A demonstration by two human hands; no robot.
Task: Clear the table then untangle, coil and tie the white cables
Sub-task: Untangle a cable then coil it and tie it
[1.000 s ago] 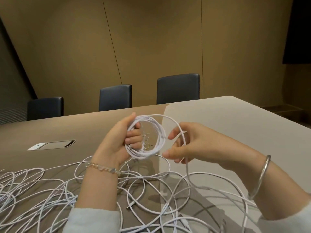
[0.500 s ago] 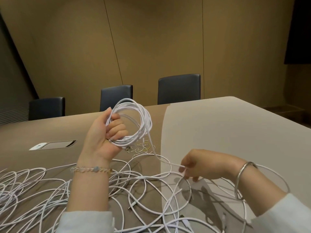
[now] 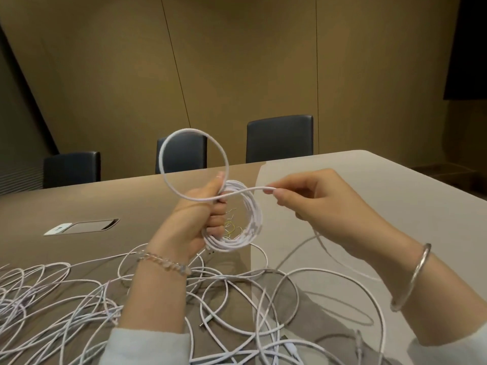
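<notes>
Hands raised above the tabletop (image 3: 369, 206), a little apart, both busy with one white cable. Left hand (image 3: 195, 219) clenched round the near side of a coil (image 3: 245, 233) of many turns, fingers through its middle, thumb up at 12 o'clock. Thin yellow and silver wire ends (image 3: 232, 227) visible inside the coil. Right hand (image 3: 316, 204) at 3 o'clock from the coil, thumb and forefinger pinching the strand just short of it. New loop (image 3: 168, 143) standing free at 11 o'clock from the left hand, arching up and round, crossing over the left fingers and running on to the right fingertips. Slack (image 3: 297, 248) dropping from under the right hand toward 6 o'clock, down to the surface. Beaded bracelet (image 3: 163, 263) on the left wrist, silver bangle (image 3: 413, 280) on the right, pale sleeves at the lower edge. Loose white cables (image 3: 52, 299) tangled across the tabletop from 6 to 9 o'clock, one plug tip (image 3: 201, 325) among them. Flush socket panel (image 3: 81, 226) set in the brown surface at 9 o'clock. Three dark chairs (image 3: 279, 139) along the far edge at 12 o'clock, tan wall panels behind.
</notes>
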